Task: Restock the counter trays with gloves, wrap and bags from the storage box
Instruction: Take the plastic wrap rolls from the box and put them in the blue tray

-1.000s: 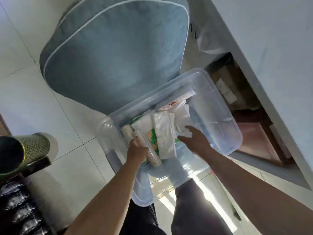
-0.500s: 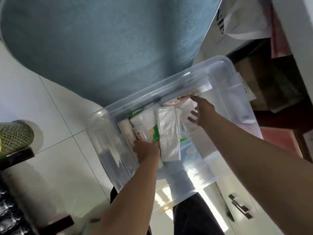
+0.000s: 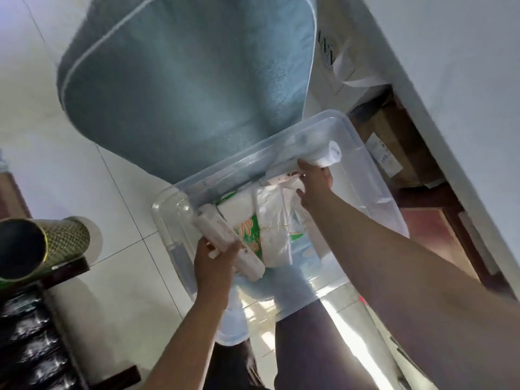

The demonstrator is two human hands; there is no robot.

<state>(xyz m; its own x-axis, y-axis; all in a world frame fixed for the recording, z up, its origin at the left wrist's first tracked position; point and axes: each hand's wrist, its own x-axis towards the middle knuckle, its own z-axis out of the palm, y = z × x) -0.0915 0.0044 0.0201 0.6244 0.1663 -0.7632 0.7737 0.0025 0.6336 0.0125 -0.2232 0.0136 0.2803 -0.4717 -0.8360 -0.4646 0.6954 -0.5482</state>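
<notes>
Down on the pale tiled floor, the clear storage box sits in front of the person's legs, its supplies gathered toward the left end, so both hands work inside it at once. The left hand is closed around a long white roll, wrist bent and arm reaching down from below. The right hand, arm stretched across the box, curls its fingers around a second roll at the far wall. Between them lie folded plastic bags on a green-printed pack. No counter trays are in view.
</notes>
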